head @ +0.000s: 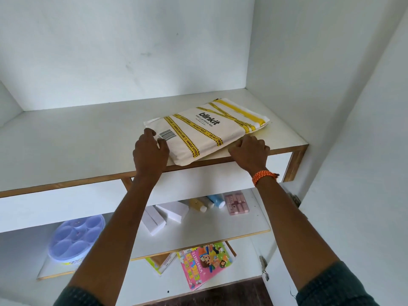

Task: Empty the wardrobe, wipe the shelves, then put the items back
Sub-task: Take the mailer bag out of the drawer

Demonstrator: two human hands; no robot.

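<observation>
White top shelf (pixel 66 138): both raised hands' fingers (pixel 162 143) curled, gripping the packet (pixel 205 131) edges

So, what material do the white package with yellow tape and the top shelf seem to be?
Package: likely paper mailer, matte, with soft creases and a printed barcode; possibly plastic film. Top shelf: wood board under smooth white laminate; its front edge shows bare brown wood.

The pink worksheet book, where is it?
The pink worksheet book lies on the lowest shelf in the head view, lower right of centre, beside a yellow book.
</observation>
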